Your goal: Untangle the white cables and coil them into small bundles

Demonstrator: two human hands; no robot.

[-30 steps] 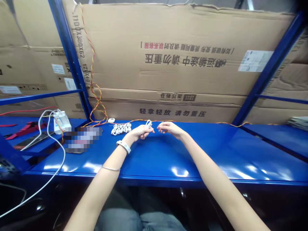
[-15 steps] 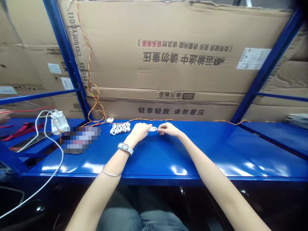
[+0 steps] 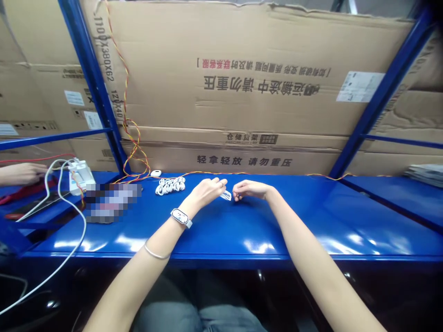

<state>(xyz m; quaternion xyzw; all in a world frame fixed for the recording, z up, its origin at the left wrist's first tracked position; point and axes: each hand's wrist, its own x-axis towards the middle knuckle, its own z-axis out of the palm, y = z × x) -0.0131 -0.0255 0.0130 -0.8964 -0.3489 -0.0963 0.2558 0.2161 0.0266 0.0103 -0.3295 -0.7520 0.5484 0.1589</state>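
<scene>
My left hand (image 3: 208, 191) is closed on a small bundle of white cable (image 3: 226, 195), whose looped end sticks out to the right of the fingers. Just right of that loop is my right hand (image 3: 252, 189), its fingers curled together; whether a bit of cable sits in them is too small to make out. Both hands are above the blue shelf board (image 3: 221, 230). Several coiled white cables (image 3: 170, 186) lie side by side in rows to the left of my left hand.
A white power strip (image 3: 81, 177) with plugged-in cords stands at the left, near another person's hand (image 3: 26, 174). Twisted red-yellow wire (image 3: 133, 152) hangs along the blue post (image 3: 90, 74). A small white object (image 3: 156, 174) lies by the cardboard wall (image 3: 221, 110). Stacked papers (image 3: 425, 173) sit far right.
My left hand has turned, tipping the looped end of the white cable downward. The right hand has moved slightly right. At the left, the other person's hand has come further into view.
</scene>
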